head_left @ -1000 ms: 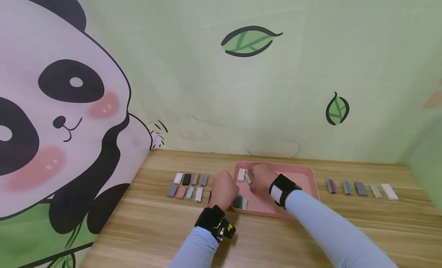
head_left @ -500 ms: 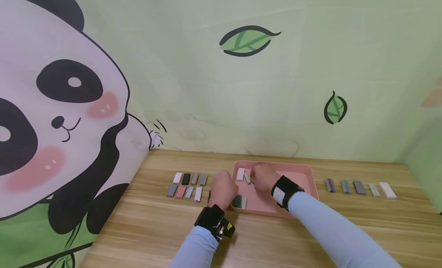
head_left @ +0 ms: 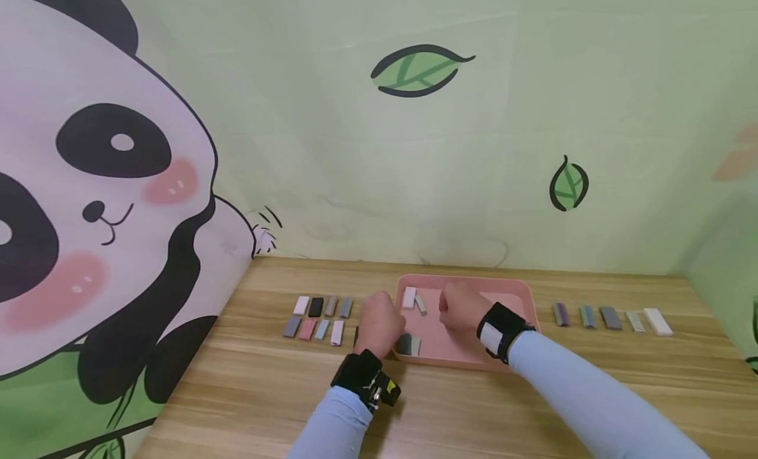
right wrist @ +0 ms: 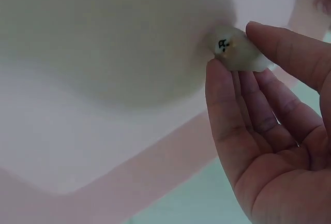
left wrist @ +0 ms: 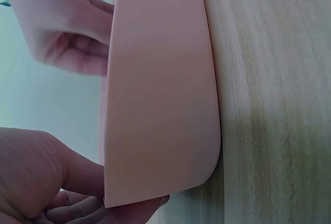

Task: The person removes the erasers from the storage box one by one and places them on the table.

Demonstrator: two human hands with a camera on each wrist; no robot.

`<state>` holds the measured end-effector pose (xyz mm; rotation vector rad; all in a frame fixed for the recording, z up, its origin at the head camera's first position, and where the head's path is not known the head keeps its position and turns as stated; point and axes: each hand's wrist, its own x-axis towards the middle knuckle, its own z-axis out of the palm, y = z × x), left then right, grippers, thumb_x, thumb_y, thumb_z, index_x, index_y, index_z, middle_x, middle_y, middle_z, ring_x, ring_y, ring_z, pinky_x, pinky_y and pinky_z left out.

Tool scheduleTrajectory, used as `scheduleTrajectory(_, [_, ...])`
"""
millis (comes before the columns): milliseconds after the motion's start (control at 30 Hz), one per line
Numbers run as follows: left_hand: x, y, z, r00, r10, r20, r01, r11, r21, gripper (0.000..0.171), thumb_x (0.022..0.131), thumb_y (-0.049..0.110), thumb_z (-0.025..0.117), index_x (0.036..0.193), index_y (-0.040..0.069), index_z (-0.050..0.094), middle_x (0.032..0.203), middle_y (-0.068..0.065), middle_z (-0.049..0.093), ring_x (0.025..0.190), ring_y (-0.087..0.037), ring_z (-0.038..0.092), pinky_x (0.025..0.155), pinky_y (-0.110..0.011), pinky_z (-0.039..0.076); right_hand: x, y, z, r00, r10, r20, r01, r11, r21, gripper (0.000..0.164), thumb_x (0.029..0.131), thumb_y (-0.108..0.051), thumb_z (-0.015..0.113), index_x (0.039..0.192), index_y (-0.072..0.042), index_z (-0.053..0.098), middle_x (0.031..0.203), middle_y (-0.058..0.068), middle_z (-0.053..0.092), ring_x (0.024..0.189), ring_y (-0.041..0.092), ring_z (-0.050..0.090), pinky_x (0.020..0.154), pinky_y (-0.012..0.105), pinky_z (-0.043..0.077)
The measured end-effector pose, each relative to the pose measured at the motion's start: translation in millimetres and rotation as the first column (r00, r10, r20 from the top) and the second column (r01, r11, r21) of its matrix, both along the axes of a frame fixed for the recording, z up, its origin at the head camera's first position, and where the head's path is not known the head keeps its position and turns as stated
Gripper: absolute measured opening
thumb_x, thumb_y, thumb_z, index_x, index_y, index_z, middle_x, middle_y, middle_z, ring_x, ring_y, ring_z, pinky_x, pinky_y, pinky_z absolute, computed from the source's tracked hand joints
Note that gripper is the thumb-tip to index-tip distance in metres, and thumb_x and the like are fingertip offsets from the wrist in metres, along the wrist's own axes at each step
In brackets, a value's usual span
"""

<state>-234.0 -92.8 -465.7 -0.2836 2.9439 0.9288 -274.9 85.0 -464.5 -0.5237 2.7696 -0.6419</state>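
Note:
My left hand (head_left: pixel 379 322) grips the left front corner of a shallow pink tray (head_left: pixel 441 362). In the left wrist view, its thumb and fingers (left wrist: pixel 77 175) pinch the tray wall from both sides. Over the tray floor, my right hand (head_left: pixel 464 306) pinches a small pale piece (right wrist: pixel 235 50), which has a tiny black face print, between thumb and fingertips. The head view hides that piece behind the hand. Inside the tray lie a white block (head_left: pixel 409 298), a slim grey-green piece (head_left: pixel 420 306) leaning beside it, and a dark piece (head_left: pixel 404 344) next to a grey one (head_left: pixel 416 346).
Left of the tray, two rows of small coloured blocks (head_left: pixel 307 329) lie on the wooden table (head_left: pixel 249 393); my left hand partly covers a dark one. One spaced row (head_left: pixel 611 318) runs along the right side. A printed cloth wall (head_left: pixel 331 150) rises behind the table.
My right hand has drawn away to the right from the slim grey-green piece, which stays beside the white block. My left hand keeps its grip on the tray. The head view shifts slightly.

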Motion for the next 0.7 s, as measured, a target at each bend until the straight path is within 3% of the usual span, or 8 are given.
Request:
scheduleTrajectory(133, [0.2,1,0.6,1.000,0.003,0.007,-0.003,1.000,0.016,0.008,0.080,0.010,0.067,0.073,0.007,0.063,0.061,-0.003,0.054,0.055,-0.017,0.054,0.044,-0.025,0.040,3.2,24,14.3,0.999,-0.034,0.030,0.035,0.999,-0.034,0.006,0.083,-0.013,0.065,0.086,-0.008,0.067,0.075,0.003,0.060,0.067,0.018,0.053,0.058,0.029,0.042])
scheduleTrajectory(300, [0.5,2,0.6,1.000,0.001,0.011,-0.001,1.000,0.027,0.006,0.080,0.009,0.067,0.075,0.006,0.063,0.064,-0.004,0.055,0.057,-0.017,0.054,0.045,-0.025,0.041,3.6,67,35.9,0.999,-0.033,-0.034,0.032,0.999,-0.038,0.014,0.083,-0.013,0.064,0.092,-0.003,0.068,0.083,0.006,0.065,0.071,0.017,0.056,0.064,0.031,0.048])
scheduleTrajectory(467, [-0.7,3,-0.2,1.000,0.010,0.024,-0.011,0.999,0.037,0.004,0.080,0.009,0.065,0.078,0.006,0.063,0.068,-0.006,0.057,0.059,-0.018,0.055,0.047,-0.025,0.042,7.9,120,54.7,0.993,-0.101,-0.060,0.098,0.994,-0.049,0.023,0.081,-0.012,0.066,0.098,0.004,0.068,0.095,0.018,0.068,0.081,0.024,0.062,0.071,0.038,0.053])
scheduleTrajectory(700, [-1.5,3,0.6,0.999,0.021,0.024,-0.022,0.999,0.037,0.005,0.080,0.008,0.065,0.076,0.006,0.062,0.070,-0.006,0.057,0.061,-0.020,0.054,0.047,-0.027,0.041,21.3,200,63.1,0.975,-0.212,-0.061,0.212,0.977,-0.009,0.036,0.082,-0.020,0.063,0.103,0.010,0.064,0.098,0.024,0.067,0.080,0.025,0.064,0.069,0.039,0.052])
